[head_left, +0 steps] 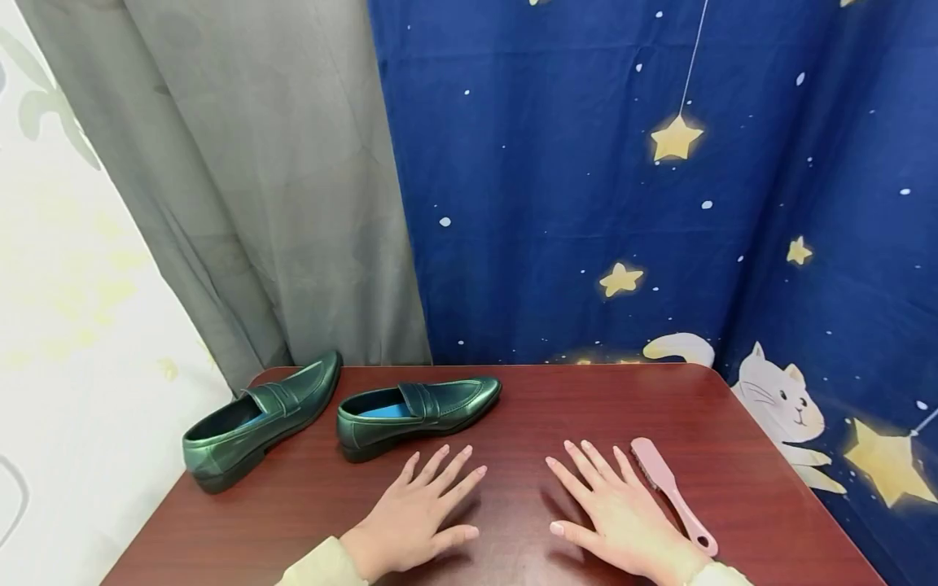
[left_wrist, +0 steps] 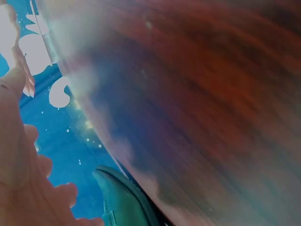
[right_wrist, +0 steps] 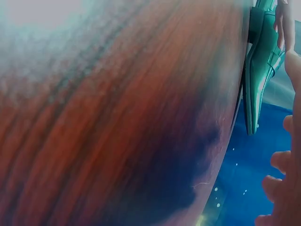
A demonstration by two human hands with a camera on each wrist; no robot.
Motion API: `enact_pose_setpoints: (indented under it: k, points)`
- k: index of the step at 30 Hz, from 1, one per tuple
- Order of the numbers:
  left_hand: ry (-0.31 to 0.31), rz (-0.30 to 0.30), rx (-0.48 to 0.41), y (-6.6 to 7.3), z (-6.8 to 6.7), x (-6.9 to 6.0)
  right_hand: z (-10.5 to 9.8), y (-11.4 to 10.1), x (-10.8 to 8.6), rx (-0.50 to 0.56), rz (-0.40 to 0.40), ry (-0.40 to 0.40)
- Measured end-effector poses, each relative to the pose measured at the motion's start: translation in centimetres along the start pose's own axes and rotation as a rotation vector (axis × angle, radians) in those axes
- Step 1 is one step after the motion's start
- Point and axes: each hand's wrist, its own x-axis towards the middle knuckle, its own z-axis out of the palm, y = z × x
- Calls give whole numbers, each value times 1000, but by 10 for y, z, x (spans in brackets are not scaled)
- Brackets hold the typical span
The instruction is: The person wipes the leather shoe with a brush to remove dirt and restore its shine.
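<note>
Both hands are spread palm down over the table, holding nothing. In the head view my left hand (head_left: 414,521) has its fingers straight and fanned, in front of a dark green loafer (head_left: 440,404) with a blue insole. A second green loafer (head_left: 256,423) stands farther left, its toe angled toward the back. My right hand (head_left: 619,517) is likewise spread, just left of a pink-handled brush (head_left: 674,492) that lies with dark bristles on its left side. Part of a loafer shows in the left wrist view (left_wrist: 124,195) and the right wrist view (right_wrist: 261,70).
A reddish-brown wooden table (head_left: 528,423) lies beneath everything. Behind it hang a grey curtain (head_left: 293,179) and a blue curtain (head_left: 542,179) with stars and a white cat. A pale patterned surface (head_left: 81,325) is at the left.
</note>
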Motion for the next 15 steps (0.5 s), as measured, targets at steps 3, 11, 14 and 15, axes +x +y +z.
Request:
enact_pose_setpoints:
  k: [3, 11, 14, 15]
  points:
    - [12, -15, -12, -2, -1, -2, -1, 1, -2, -14, 27, 0]
    - [61, -14, 68, -8, -1, -6, -7, 5, -6, -6, 75, -7]
    - [83, -3, 125, -10, -2, -5, -10, 9, -9, -29, 82, 15]
    - [89, -1, 132, -11, -3, -5, -10, 10, -10, -34, 87, 24]
